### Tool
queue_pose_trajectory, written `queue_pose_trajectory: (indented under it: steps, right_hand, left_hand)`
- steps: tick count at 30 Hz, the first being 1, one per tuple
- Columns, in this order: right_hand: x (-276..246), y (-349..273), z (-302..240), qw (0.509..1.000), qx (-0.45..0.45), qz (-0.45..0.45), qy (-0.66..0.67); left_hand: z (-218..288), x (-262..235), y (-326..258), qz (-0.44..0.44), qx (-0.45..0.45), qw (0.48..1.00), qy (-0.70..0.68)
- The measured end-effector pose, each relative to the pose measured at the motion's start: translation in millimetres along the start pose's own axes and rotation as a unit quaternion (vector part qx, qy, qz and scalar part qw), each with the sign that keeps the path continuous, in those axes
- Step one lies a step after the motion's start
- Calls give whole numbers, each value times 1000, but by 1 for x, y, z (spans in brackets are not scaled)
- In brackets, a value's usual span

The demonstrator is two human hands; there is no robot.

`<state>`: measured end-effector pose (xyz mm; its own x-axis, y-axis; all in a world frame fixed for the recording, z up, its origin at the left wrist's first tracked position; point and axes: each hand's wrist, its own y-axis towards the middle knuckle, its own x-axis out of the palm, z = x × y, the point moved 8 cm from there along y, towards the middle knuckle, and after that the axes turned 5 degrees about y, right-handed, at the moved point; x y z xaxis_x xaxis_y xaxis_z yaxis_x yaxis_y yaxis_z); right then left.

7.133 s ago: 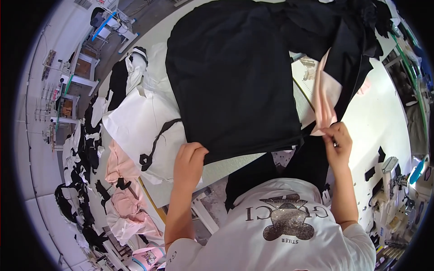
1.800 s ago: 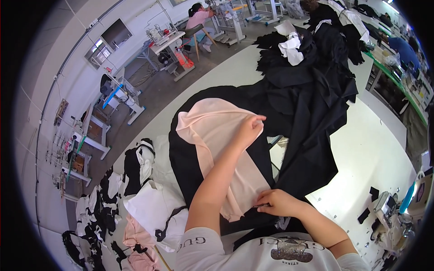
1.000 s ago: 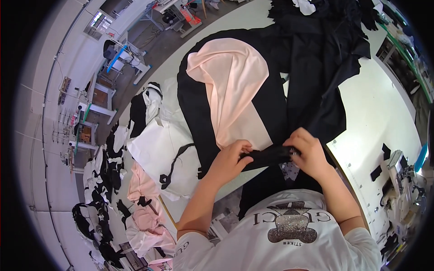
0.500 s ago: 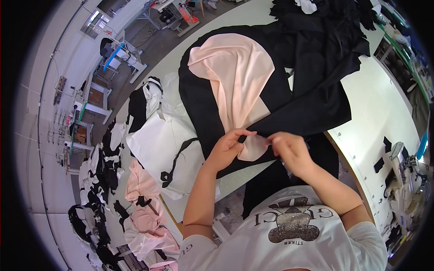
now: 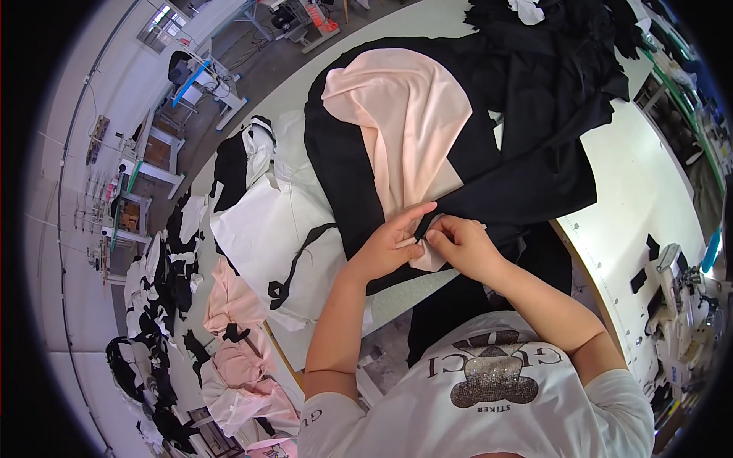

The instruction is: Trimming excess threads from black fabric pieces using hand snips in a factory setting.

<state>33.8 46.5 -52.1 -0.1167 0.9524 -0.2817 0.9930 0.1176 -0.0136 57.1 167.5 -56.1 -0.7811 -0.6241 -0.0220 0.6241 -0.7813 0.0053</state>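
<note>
A pale pink piece of fabric (image 5: 408,114) lies on black fabric (image 5: 328,164), spread wide at its far end and gathered narrow toward me. My left hand (image 5: 385,248) holds that near end, its index finger stretched along the cloth and its thumb lower down. Close beside it, my right hand (image 5: 469,248) is closed in a pinch over the pink end, thumb and index finger together. A small dark bit shows between the two hands. What the right fingers grip is hidden; a tiny pale tip pokes out beyond its knuckles.
White fabric (image 5: 282,237) with a curled black strip lies to the left. More pink cloth (image 5: 237,359) and black-and-white scraps (image 5: 164,305) pile up along the left side. Black cloth (image 5: 557,69) is heaped far right. A sewing machine (image 5: 672,294) stands at the right edge.
My right hand has moved left and closer to my left hand, now covering part of the pink end. My left index finger has stretched out farther.
</note>
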Motion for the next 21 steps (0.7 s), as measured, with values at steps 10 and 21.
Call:
queue_pose_trajectory:
  steps: [10,21]
  right_hand:
    - [11,-2,10,997,43,-34,53]
    - [14,0,18,995,4,-16,98]
  left_hand:
    - [-1,0,2,2,-23,1000,2]
    - [4,1,9,-5,-3,1000,-13]
